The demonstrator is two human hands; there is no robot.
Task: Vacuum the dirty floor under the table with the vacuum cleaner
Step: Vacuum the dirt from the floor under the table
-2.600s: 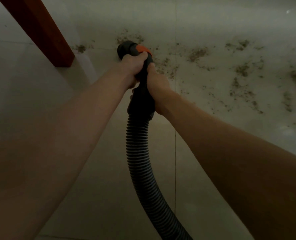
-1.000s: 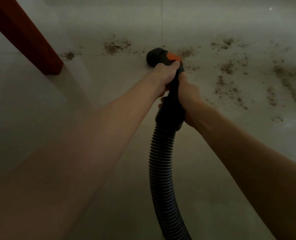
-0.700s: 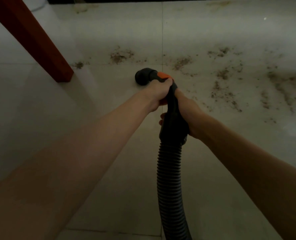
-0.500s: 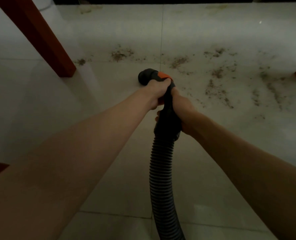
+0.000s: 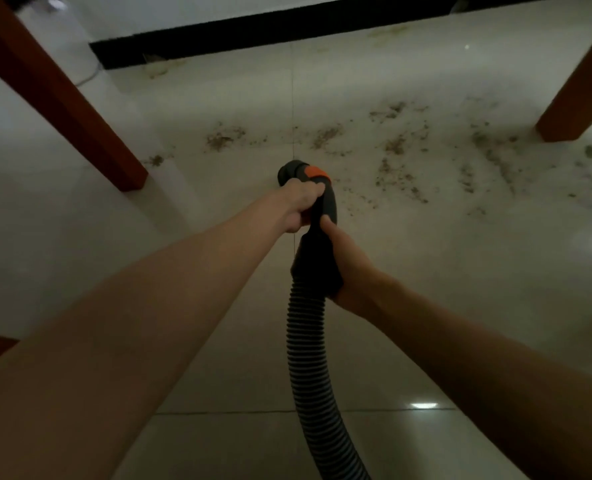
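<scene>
Fingers of the left hand [image 5: 299, 202] are curled round the vacuum handle [image 5: 317, 216] just behind its orange collar; the right hand [image 5: 348, 261] grips it nearer, where the ribbed hose [image 5: 308, 341] begins. Stiff handle and limp hose are judged best steered two-handed. Since earlier, the nozzle [image 5: 287, 169] has been drawn nearer, short of the dirt [image 5: 394, 147].

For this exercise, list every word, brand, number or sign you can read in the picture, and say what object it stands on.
None: no readable text shows anywhere.
vacuum handle, with its orange part: no print visible.
ribbed hose: plain.
table legs: plain wood.
floor tiles: only dirt and glare.
</scene>
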